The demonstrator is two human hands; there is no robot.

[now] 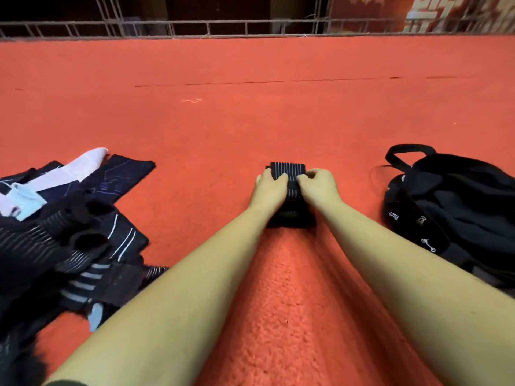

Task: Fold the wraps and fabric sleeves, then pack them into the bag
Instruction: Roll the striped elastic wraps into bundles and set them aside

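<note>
Early on: left hand (269, 185) and right hand (317, 183) both pinch one striped wrap (288, 168) mid-fold; pile (69, 232) left unfolded, bag (459, 204) right, contents unclear.

- Ahead: red carpet (250, 112) open and wide, right up to the metal railing (223, 25).
- Left: heap of wraps and sleeves (69, 224) blocks; bare strip toward centre.
- Right: black bag (459, 207) blocks; bare lane beside it.
</note>
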